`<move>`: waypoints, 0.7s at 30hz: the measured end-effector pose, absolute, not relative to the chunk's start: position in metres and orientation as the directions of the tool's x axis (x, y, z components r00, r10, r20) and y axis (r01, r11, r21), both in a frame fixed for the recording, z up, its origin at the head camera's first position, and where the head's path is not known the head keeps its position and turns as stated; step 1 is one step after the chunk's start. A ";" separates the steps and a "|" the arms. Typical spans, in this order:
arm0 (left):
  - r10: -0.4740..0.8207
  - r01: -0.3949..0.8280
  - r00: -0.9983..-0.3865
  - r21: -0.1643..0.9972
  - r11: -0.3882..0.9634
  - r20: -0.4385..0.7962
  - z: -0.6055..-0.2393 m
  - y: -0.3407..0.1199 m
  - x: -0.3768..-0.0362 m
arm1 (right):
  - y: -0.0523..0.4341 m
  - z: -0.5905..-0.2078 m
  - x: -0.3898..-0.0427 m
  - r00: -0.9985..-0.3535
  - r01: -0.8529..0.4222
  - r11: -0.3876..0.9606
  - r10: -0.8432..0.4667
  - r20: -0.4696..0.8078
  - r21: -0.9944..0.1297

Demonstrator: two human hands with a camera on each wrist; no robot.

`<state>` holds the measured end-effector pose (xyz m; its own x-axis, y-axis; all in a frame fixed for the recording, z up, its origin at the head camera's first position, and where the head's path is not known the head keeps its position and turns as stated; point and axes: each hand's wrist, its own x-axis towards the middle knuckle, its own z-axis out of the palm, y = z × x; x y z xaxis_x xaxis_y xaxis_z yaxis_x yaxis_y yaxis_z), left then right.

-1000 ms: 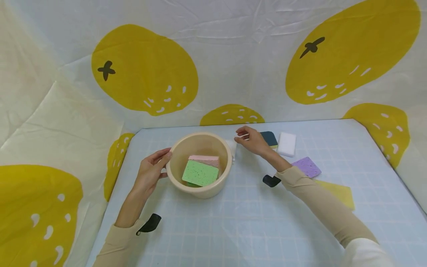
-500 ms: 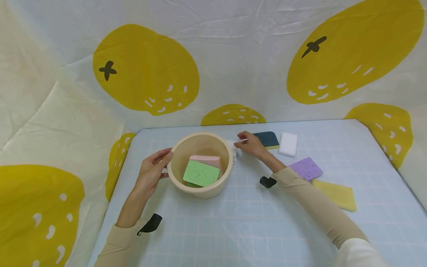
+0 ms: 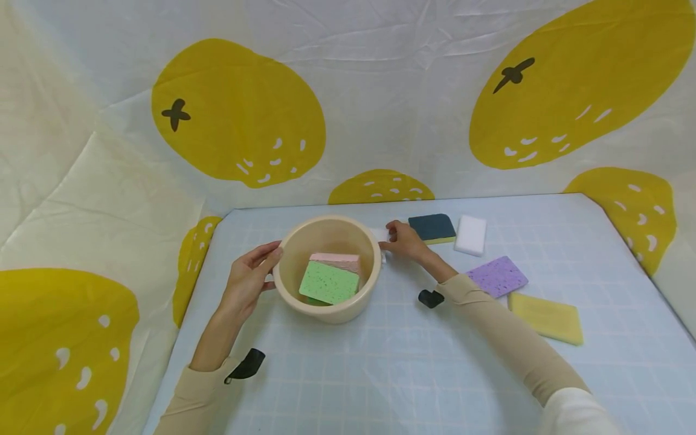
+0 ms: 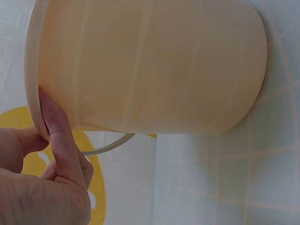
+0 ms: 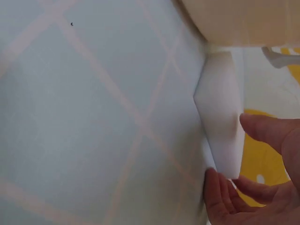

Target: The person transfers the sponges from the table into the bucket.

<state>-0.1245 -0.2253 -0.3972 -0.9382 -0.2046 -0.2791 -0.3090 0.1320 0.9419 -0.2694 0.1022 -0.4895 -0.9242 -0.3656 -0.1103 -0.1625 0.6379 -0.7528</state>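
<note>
A cream bucket [image 3: 334, 313] stands upright on the table, holding a green sponge [image 3: 329, 283] that lies over a pink sponge [image 3: 341, 260]. My left hand [image 3: 247, 283] pinches the bucket's left rim, thumb outside it in the left wrist view. On the bucket's other side is my right hand [image 3: 406, 243], at a white block-shaped sponge [image 5: 220, 110] lying beside the bucket. The right thumb [image 5: 262, 127] is right at the sponge's upper face, while the fingertips [image 5: 212, 180] are at its near end. From the head, the right hand and bucket hide most of that sponge.
A dark teal and yellow scrub sponge [image 3: 432, 227] and another white sponge [image 3: 470, 235] lie right of the right hand. Nearer are a purple sponge [image 3: 500, 277] and a yellow sponge [image 3: 547, 318], beside the right sleeve. The bucket's handle [image 4: 110, 146] hangs at its far side.
My right hand has come down and a little nearer to the white sponge beside the bucket, uncovering more of the teal scrub sponge. The left hand stays on the rim.
</note>
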 end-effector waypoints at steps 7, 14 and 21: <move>-0.201 -0.305 -0.940 0.943 0.129 -0.277 -0.397 -0.225 -0.124 | 0.099 -0.489 -0.265 -0.926 -0.203 0.664 -0.369 -0.079 -0.719; -0.202 -0.303 -0.940 0.944 0.130 -0.274 -0.398 -0.225 -0.124 | 0.097 -0.483 -0.257 -0.942 -0.113 0.658 -0.309 -0.130 -0.745; -0.201 -0.302 -0.941 0.944 0.129 -0.274 -0.397 -0.225 -0.123 | 0.101 -0.483 -0.253 -0.957 -0.042 0.588 -0.257 -0.137 -0.808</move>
